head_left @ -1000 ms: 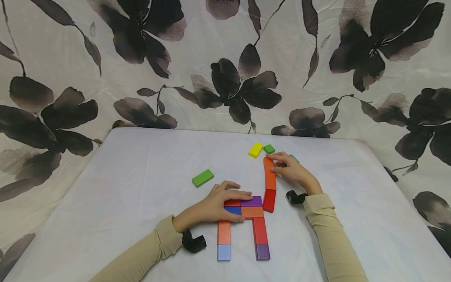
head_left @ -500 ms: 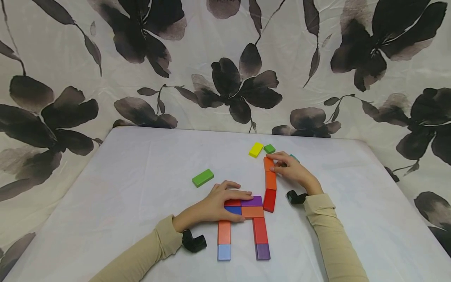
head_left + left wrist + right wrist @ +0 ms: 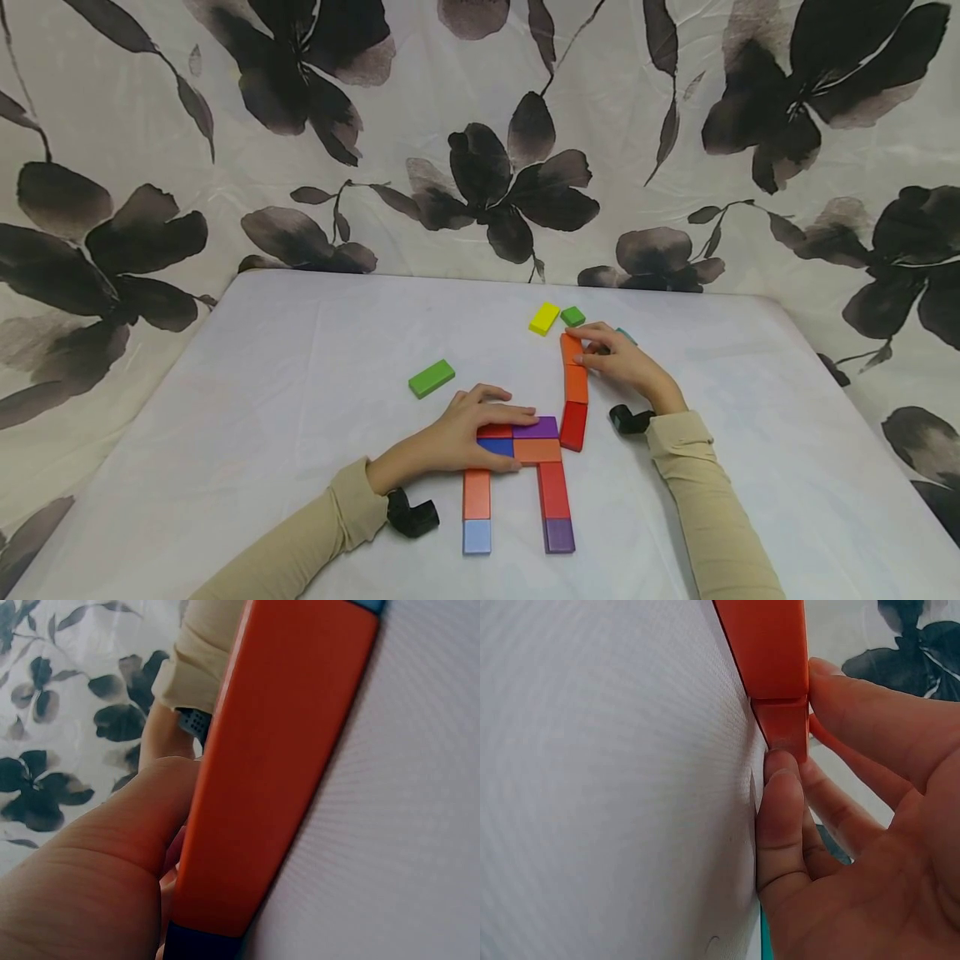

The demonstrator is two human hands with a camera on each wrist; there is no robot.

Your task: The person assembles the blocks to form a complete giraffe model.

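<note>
Coloured blocks form a figure: a red block and purple block behind a blue block and orange block, with two legs below. My left hand rests across them, index finger at the purple block's far edge and thumb along the front edge. A column of a red block, a middle orange block and a far orange block rises at the right. My right hand pinches the far orange block, its fingertips at that block's end.
A green block lies beyond the left hand. A yellow block and small green block lie past the column. A teal block is mostly hidden behind the right hand. Floral cloth hangs behind the white table.
</note>
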